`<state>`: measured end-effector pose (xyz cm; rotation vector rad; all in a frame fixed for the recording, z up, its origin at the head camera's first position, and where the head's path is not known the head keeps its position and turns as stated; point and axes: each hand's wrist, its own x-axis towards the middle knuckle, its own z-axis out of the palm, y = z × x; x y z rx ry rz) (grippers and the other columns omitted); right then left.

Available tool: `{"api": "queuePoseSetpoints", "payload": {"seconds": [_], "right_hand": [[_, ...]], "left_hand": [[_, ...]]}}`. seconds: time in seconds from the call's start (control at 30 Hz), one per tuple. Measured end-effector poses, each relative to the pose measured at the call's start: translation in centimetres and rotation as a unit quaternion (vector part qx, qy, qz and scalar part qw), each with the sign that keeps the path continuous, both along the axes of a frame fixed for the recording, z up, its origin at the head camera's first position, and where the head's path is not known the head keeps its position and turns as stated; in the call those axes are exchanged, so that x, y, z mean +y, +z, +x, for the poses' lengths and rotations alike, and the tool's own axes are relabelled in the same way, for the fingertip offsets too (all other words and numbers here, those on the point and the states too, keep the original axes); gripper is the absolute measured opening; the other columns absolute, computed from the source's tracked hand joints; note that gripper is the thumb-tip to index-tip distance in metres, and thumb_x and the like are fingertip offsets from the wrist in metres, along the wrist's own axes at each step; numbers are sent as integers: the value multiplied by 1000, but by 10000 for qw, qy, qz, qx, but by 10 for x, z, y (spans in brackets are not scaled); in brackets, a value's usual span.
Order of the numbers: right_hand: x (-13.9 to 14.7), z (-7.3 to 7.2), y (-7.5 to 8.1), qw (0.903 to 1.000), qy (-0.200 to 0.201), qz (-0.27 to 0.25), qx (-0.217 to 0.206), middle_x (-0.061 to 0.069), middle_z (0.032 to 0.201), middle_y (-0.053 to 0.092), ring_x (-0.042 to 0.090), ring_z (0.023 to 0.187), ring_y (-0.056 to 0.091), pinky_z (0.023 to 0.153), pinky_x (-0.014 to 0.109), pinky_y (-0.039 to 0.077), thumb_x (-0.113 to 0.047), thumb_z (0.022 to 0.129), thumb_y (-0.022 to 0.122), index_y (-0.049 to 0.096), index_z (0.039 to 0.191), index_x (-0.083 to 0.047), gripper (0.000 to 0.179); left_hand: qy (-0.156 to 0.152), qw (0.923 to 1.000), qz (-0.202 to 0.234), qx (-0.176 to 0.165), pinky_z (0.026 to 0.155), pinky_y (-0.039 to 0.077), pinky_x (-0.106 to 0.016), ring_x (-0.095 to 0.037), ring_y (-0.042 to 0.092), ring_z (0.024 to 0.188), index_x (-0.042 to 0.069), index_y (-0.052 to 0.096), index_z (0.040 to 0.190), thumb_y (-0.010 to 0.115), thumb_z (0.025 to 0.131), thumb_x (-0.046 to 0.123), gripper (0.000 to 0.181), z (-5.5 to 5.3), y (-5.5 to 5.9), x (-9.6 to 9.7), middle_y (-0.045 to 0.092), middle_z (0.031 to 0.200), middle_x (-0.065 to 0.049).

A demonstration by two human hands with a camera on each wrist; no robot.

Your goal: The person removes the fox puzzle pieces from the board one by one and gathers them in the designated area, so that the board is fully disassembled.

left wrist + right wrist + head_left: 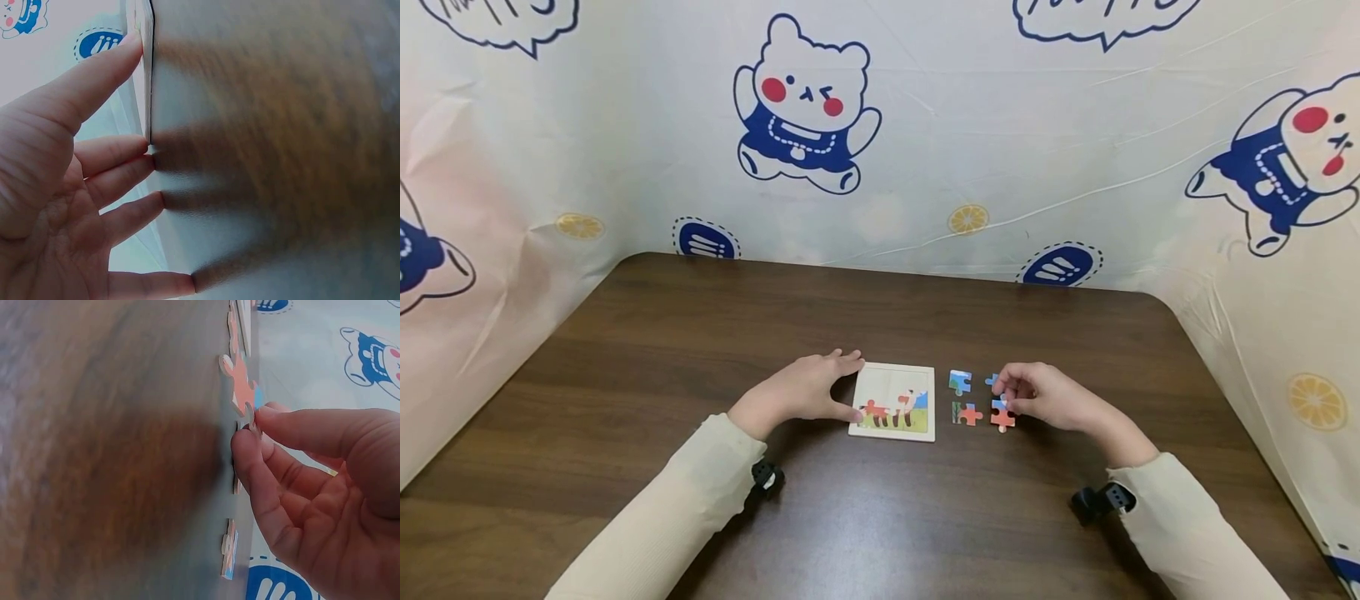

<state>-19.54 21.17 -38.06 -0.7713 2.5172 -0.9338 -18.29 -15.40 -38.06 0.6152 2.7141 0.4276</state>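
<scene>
Thumb and fingertips of my right hand (1047,395) pinch an orange-and-blue jigsaw piece (244,389) by its edge, to the right of the other loose pieces. In the right wrist view it is tilted close over the table. My left hand (808,387) is spread at the left side of a square puzzle board (895,364). Its thumb touches the board's near left corner and the index finger is at the far left corner, with the other fingertips down on the table. The board shows some fitted pieces (891,417) with an animal picture along its lower and right parts.
Between board and right hand lie a blue-green piece (959,382) and an orange-and-green piece (967,414). A blue piece (992,380) is partly hidden behind the right fingers. The brown table (880,517) meets a printed cloth (910,167) at its far edge.
</scene>
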Motion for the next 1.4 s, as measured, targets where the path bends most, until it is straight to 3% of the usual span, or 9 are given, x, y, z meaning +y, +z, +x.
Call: {"api": "queuePoseSetpoints", "payload": {"seconds": [0.43,0.93,1.2,1.4], "right_hand": [[-3,-5,3,9994,-90,93,322,3,85,63,15,77,56,69,22,50,-1,91,67,65,103,-3,13],[-70,-11,6,9980,437,36,450,3,90,65,14,82,56,73,24,51,-4,91,69,68,106,-4,14],[-100,-15,2,9947,842,288,512,2,90,61,13,80,52,72,22,47,-5,93,66,69,107,-6,14],[-110,-14,3,9943,812,618,295,4,94,59,13,78,51,70,22,46,-7,92,69,69,109,-8,17]], "left_hand": [[-9,10000,-47,-8,118,32,-53,-32,28,151,13,40,153,77,83,48,86,-1,5,1,33,162,-5],[22,10000,-22,-34,118,31,-53,-32,28,151,13,41,153,77,83,47,86,1,4,-1,32,162,-4],[37,10000,29,-63,118,33,-53,-33,29,151,13,43,152,78,83,47,85,3,5,0,34,162,-5],[32,10000,37,-64,117,33,-53,-33,29,151,13,43,152,78,83,47,84,3,4,0,34,162,-5]]}}
